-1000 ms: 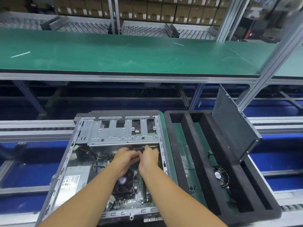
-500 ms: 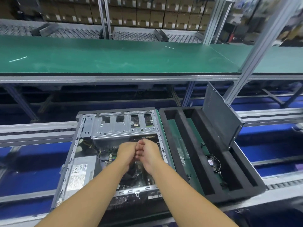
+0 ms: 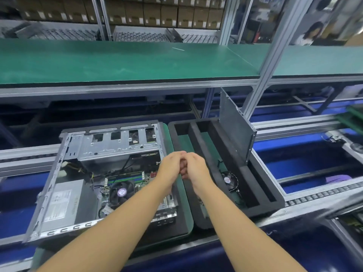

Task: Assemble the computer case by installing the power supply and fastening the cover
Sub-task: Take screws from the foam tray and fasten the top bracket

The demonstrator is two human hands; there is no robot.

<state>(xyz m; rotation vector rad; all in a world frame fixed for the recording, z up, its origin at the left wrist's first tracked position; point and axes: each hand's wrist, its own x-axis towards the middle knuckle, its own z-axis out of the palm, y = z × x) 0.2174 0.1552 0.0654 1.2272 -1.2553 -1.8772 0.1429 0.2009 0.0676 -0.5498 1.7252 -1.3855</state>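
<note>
grey case (image 3: 117, 148) open; left hand (image 3: 172, 166), right hand (image 3: 194, 168) together over its edge, grip unclear

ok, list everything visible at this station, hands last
computer case: 1, silver, open, left of centre
power supply: 1, grey, case's near-left corner
cooler fan: 1, black, inside the case
foam tray: 1, black, right of the case
cover panel: 1, dark grey, standing tilted at the tray's right side
small fan: 1, black, in the tray
bench top: 1, green, raised behind
cardboard boxes: many, brown, back shelves
left hand, right hand: together above the case's right edge, fingers curled; anything held is hidden
</note>
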